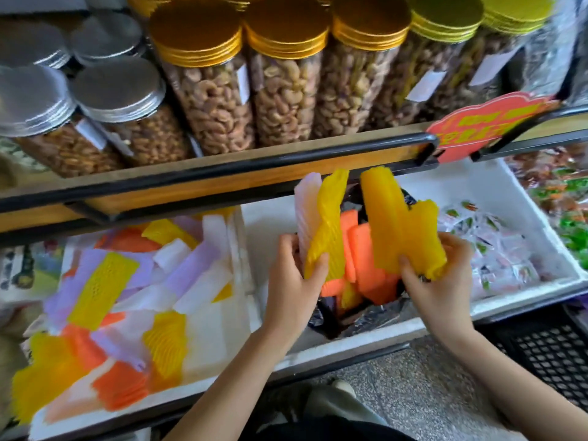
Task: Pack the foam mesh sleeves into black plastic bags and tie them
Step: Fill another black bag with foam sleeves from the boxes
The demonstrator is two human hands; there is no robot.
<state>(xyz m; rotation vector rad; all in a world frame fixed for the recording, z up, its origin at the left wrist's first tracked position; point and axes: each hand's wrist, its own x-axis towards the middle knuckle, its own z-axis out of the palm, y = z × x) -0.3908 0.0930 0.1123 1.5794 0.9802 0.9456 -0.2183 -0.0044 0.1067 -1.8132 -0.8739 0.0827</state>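
The left hand (292, 272) grips a yellow sleeve (327, 224) with its thumb across the front. A pale sleeve (304, 205) stands just behind it, and the hand hides the bottom of it. The right hand (436, 275) is curled round a yellow bunch (394, 224) of sleeves. How many are in the bunch is hard to tell, as they blur into one.

Between the two hands sits the black bag (366, 319). Only its crinkled near edge and a bit of its far edge show. Orange sleeves (366, 253) stand inside it and hide the rest. The bag is in a white box (461, 192), on the left side. Small packets (496, 249) lie on the right side of the box, too blurry to read.

To the left is a white tray (206, 345) with loose sleeves (105, 281) in yellow, orange, purple and white. They are smeared, and the near left corner is cut off.

On the far shelf stand jars (286, 90) of nuts. Their labels are too blurry to read, and the tops of some are cut off. A red sign (486, 122) hangs on the right, with words that are a blur. Part of a black crate (547, 351) shows on the near right.
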